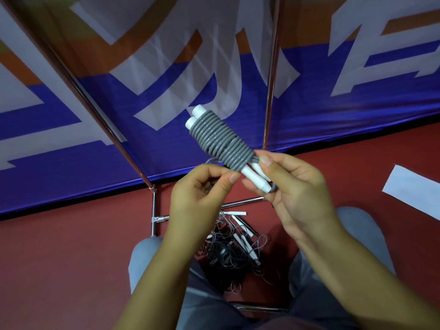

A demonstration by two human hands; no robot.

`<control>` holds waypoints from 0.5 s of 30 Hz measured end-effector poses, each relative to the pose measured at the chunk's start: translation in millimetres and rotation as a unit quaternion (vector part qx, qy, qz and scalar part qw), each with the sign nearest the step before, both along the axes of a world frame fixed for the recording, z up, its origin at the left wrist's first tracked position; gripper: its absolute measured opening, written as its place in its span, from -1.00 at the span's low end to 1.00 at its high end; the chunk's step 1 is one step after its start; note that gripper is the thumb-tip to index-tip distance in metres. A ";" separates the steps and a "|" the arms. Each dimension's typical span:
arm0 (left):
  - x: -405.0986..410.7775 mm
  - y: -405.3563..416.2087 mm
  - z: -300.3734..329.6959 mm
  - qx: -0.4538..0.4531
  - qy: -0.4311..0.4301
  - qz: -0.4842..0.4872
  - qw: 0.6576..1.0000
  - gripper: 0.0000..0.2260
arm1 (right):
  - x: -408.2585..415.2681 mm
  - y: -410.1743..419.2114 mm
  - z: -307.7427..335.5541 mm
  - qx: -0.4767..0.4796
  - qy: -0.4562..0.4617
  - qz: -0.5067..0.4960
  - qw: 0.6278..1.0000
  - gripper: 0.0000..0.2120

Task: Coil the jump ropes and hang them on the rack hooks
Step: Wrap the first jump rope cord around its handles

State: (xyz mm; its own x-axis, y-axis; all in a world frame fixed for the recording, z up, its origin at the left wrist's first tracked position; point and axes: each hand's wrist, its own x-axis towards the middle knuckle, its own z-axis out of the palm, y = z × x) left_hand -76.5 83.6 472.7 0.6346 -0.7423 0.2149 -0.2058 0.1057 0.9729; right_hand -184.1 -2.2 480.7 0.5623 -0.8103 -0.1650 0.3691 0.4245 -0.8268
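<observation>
Smooth, faintly glossy grey plastic cord [220, 136] wraps matt white plastic handles [254, 178] — at ten o'clock, polished metal rack poles [95, 110] front a sheeny cloth banner [333, 108].

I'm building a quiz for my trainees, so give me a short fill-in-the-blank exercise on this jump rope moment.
1. The grey cord is wound around two ___ handles.
2. The right hand holds the wound rope by its ___.
3. The tangled ropes lie on the ___ floor.

Missing words: white; handles; red

Both forearms are bare, no sleeves showing above the left hand [202, 194] or right hand [295, 186]; below them, grey-blue trousers [357, 234].
</observation>
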 end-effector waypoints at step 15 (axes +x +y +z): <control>8.2 -9.3 -9.2 -0.054 0.155 -0.129 0.978 -0.70 | -3.4 -16.2 -12.8 -0.091 0.076 0.079 0.990 -0.89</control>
State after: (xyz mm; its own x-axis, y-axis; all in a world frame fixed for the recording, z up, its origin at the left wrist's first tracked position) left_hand -68.2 74.2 463.5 0.4757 -0.8703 0.1278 0.1450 0.2209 0.9645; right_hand -187.4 -18.5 467.9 0.6647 -0.7378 -0.1176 0.1744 0.3063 -0.9358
